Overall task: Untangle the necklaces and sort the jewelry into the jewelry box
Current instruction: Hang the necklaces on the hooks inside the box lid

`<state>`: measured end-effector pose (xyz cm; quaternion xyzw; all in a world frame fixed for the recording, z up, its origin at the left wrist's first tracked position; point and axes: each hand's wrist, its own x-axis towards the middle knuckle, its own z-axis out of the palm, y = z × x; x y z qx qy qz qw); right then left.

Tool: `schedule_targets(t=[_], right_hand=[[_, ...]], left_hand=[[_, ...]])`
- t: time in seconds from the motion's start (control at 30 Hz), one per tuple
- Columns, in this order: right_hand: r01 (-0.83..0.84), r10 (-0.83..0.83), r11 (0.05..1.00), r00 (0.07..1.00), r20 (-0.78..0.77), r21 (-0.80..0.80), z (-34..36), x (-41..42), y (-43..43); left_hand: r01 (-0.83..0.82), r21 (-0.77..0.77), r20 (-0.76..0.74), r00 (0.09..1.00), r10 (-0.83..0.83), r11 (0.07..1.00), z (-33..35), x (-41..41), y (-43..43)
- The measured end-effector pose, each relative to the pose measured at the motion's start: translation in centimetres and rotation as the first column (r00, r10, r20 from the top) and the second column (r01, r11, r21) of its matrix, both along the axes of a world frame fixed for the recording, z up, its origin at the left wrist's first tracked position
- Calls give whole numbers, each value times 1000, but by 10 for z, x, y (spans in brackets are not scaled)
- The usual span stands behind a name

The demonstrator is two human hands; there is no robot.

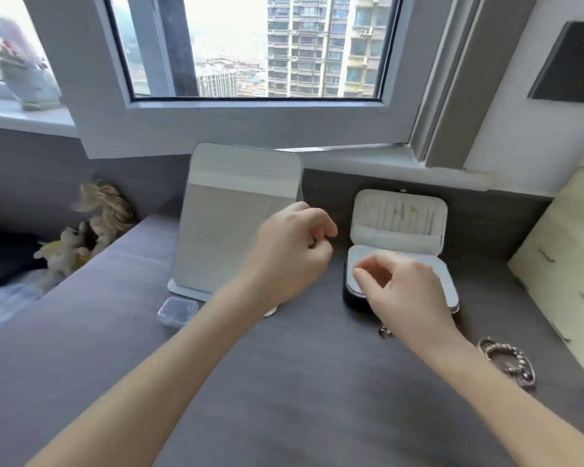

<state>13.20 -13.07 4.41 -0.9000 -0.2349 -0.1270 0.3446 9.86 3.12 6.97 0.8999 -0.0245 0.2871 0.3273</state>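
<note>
Sorting step, probably: right hand (408,291) curled over open white-lined dark jewelry box (447,281), left hand (290,254) curled beside; anything pinched, indiscernible. Next: gentle placement inside.

Looks down on a grey tabletop (300,382) below a window. Finds the jewelry box (398,217) open at the back, lid upright. Shows the right grip (408,291) over the box's lower tray and the left grip (290,257) in front of a standing mirror (240,214), both with fingers curled; anything held too small to tell. Shows also a chunky silver bracelet (508,364) at the right and a small clear case (177,311) by the mirror's foot.
</note>
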Motion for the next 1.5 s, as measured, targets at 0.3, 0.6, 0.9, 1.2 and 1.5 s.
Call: schedule_targets(t=[0.3,0.6,0.9,1.2,1.5], right_hand=[[-201,190,975,975,-115,-90,-37,-72,25],[-57,61,990,998,27,-126,-66,-85,-17],[457,-370,851,872,322,-260,-69,-44,-130],[386,-205,737,910,360,-555,-68,-18,-159],[396,-235,892,820,522,-220,-74,-10,-169]], left_hand=[[-382,87,-387,838,385,920,-56,-120,110],[-204,148,-372,895,245,968,-78,-102,57],[-25,53,-151,988,33,998,-82,-49,-22],[-69,-75,-26,997,67,995,-88,2,-57],[119,278,-1,992,-124,953,-91,44,-49]])
